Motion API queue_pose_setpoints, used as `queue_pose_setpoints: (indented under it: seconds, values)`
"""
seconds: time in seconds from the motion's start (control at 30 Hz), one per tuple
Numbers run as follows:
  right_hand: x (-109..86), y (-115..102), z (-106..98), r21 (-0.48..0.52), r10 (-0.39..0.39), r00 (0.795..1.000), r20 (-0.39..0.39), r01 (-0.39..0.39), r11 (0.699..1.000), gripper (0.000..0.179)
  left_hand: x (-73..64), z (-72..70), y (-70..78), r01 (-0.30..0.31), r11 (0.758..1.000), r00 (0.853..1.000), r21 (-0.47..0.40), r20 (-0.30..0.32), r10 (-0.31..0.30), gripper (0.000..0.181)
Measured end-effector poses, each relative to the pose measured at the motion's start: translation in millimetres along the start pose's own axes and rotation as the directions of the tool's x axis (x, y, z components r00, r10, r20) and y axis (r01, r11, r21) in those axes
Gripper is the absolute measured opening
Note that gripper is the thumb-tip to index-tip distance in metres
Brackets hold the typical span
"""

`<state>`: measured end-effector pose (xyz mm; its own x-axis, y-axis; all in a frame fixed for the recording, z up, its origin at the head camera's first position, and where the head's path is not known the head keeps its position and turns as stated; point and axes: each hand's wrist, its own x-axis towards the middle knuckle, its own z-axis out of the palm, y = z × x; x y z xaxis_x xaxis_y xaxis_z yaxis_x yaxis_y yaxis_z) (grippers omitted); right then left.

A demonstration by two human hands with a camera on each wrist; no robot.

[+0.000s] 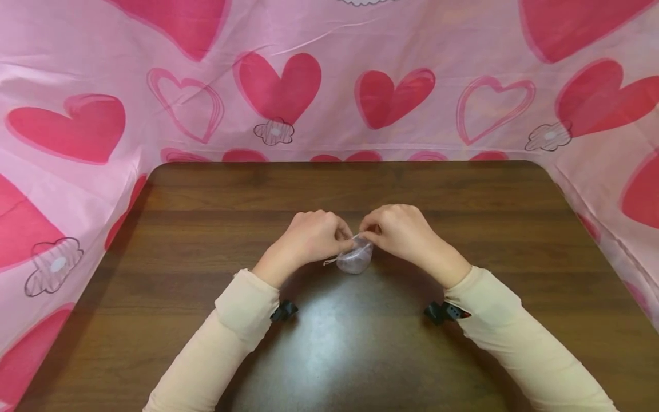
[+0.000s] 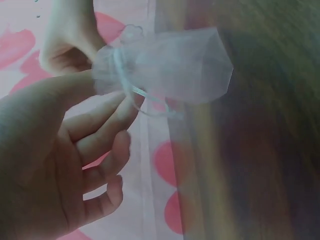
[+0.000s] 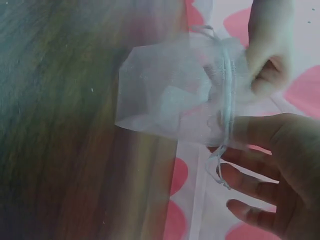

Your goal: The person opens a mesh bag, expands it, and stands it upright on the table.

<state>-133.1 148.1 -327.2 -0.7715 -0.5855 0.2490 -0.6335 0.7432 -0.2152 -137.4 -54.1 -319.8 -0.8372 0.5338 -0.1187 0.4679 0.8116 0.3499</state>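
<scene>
A small sheer white drawstring pouch (image 1: 354,258) hangs between both hands over the middle of the table. My left hand (image 1: 321,236) pinches one side of its gathered mouth between thumb and fingers. At the opposite side of the mouth, my right hand (image 1: 395,229) pinches the fabric near the cord. The left wrist view shows the pale drawstring (image 2: 122,75) looped round the neck, its loose end dangling by the fingers. In the right wrist view the see-through body of the pouch (image 3: 155,90) points away from the hands, and the remaining fingers are loosely bent.
A dark brown wooden table (image 1: 195,332) lies under the hands. Behind it and along both sides hangs a pink cloth (image 1: 340,34) printed with hearts. Small black devices (image 1: 285,311) sit at the wrists, beside cream sleeves.
</scene>
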Motion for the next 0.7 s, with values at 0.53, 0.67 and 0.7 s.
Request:
queue_pose_setpoints:
  seconds: [0.53,0.67,0.7]
  values:
    - [-3.3,-32,-4,0.029,0.315,0.942,-0.114,-0.313,0.949,0.018,-8.9,15.6,16.4,0.132,0.991,0.939,0.011,-0.321,-0.122,0.017]
    - [-2.1,-37,-3,0.007,0.380,0.925,-0.001,-0.380,0.925,0.022,-9.8,19.2,19.4,0.179,0.982,0.922,-0.056,-0.339,-0.187,0.019]
    - [-1.8,-37,-2,0.003,0.390,0.921,0.012,-0.390,0.921,0.024,-10.2,19.8,19.1,0.191,0.979,0.918,-0.069,-0.341,-0.203,0.018]
